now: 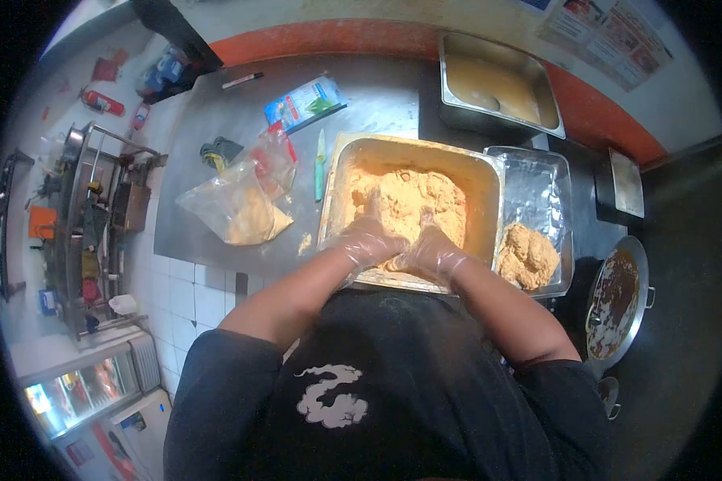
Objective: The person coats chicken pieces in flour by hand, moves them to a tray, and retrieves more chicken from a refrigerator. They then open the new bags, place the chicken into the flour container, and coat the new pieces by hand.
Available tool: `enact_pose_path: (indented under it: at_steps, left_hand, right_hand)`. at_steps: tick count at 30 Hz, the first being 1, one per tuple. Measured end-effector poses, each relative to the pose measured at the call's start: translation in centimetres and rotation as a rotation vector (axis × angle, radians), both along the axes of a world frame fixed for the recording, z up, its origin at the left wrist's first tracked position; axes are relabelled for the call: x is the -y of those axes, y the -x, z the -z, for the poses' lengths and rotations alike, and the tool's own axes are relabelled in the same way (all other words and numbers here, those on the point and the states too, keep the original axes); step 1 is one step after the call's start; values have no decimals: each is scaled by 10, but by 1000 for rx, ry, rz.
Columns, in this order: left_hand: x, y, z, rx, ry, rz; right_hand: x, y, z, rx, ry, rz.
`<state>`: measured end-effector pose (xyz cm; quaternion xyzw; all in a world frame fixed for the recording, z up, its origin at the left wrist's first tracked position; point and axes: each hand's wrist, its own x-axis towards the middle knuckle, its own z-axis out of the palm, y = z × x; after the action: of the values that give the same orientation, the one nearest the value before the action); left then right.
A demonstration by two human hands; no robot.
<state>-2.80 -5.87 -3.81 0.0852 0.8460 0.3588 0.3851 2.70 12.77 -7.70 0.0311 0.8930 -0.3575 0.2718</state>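
Left hand (373, 240) and right hand (433, 252), both gloved, are in the powdery coating (417, 192); fingers are partly hidden (whether they grip anything cannot be told). The coating lies in a metal pan (483, 204) on the bench (229, 116), under and just ahead of both hands, long axis crosswise. The right is nearer the clumped pieces (529, 256) in the adjoining tray (537, 180).

Pale orange flour (413, 200) glowing in the tub (425, 144), and deeper orange-brown on the coated food (528, 258) to its right! Left of the tub, a mint-green knife (319, 172); past that, a clear bag (234, 200) with red edging. Below the tub, a black shirt (433, 369), grey cloud print (334, 401)!
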Motion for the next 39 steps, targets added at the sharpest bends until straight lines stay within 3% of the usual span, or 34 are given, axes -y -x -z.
enact_pose_path:
  at_steps: [3,5,7,11,12,15,16,18,23,25,27,29,30,33,37,39]
  left_hand:
    - [5,-6,-11,76,-316,-242]
    - [7,-5,-13,166,-498,-396]
    - [18,0,5,265,-660,-531]
    - [22,2,-32,134,-600,-479]
    - [27,6,-35,39,-540,-326]
    - [22,17,-51,-54,-64,-58]
    - [14,20,-47,-122,92,10]
    - [-10,23,-29,-255,408,151]
    - [-34,38,-25,-207,400,60]
    - [-39,43,-31,-200,433,41]
    - [-46,49,13,-276,491,17]
    - [-46,44,24,-306,505,14]
    - [-47,44,8,-313,485,18]
    - [-47,50,5,-349,405,-15]
    - [-32,63,31,-311,154,-10]
    - [-28,75,81,-192,25,-140]
  right_hand:
    - [-7,-1,-2,138,278,197]
    - [-22,4,13,-67,569,170]
    - [-28,-1,-10,16,802,469]
    - [-46,-11,-47,-319,538,541]
    - [-47,-9,-46,-379,435,546]
    - [-40,-4,-54,-365,266,515]
    - [-40,5,-61,-276,-59,363]
    - [-39,23,-60,-112,-365,187]
    - [-23,56,-64,209,-349,94]
    - [-13,42,-59,58,-365,128]
    - [-9,36,-53,-47,-318,222]
    - [-14,25,-46,-90,-202,397]
    - [-31,34,14,-119,-205,411]
    - [-28,46,-17,7,-240,467]
    - [-30,51,-11,21,100,433]
    - [-28,37,-19,-70,356,568]
